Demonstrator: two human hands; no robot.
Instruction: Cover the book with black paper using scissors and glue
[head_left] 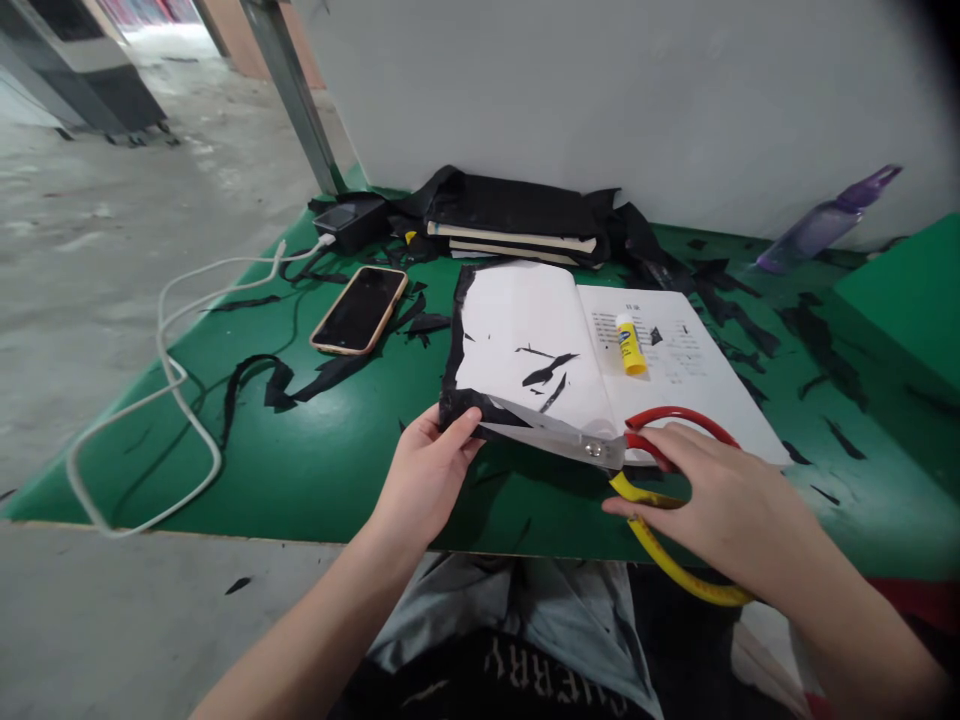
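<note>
My right hand (720, 490) grips a pair of scissors (592, 448) with one red and one yellow handle. Their blades are spread and point left, at the lower edge of an open book (525, 310). Black material folds over the book's left and lower left edges. With thumb and fingers, my left hand (439, 460) pinches the book's lower left corner, close to the blade tips. Black scraps (551, 372) lie on the left page. A yellow glue stick (631, 346) rests on the printed right page.
Left of the book lies a phone (360, 310). A white cable (169, 350) loops over the table's left edge from a black box (351, 220). Behind stand stacked books (517, 215) under black material. A purple bottle (825, 225) leans at the back right. Black scraps litter the green table (300, 470).
</note>
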